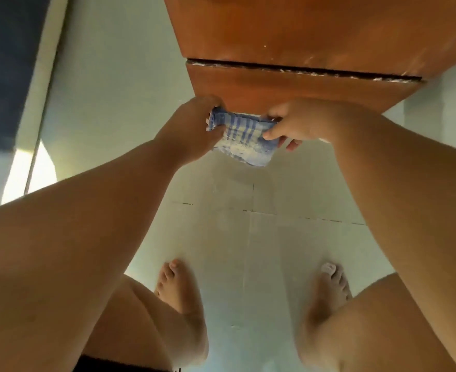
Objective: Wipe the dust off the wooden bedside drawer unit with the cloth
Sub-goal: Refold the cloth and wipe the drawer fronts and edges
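The wooden drawer unit (296,36) fills the top of the head view, orange-brown, with a dark gap between two drawer fronts and pale dust streaks along that gap. A blue-and-white checked cloth (244,139) hangs just below the unit's lower front edge, stretched between both hands. My left hand (194,124) pinches the cloth's left end. My right hand (294,122) grips its right end, thumb and fingers closed on the fabric. The cloth's lower part looks dusty white.
Pale tiled floor (261,237) lies below the hands, with my two bare feet (178,285) standing on it. A dark blue surface (4,63) with a light edge runs along the left side. A bright sunlit patch sits on the floor at left.
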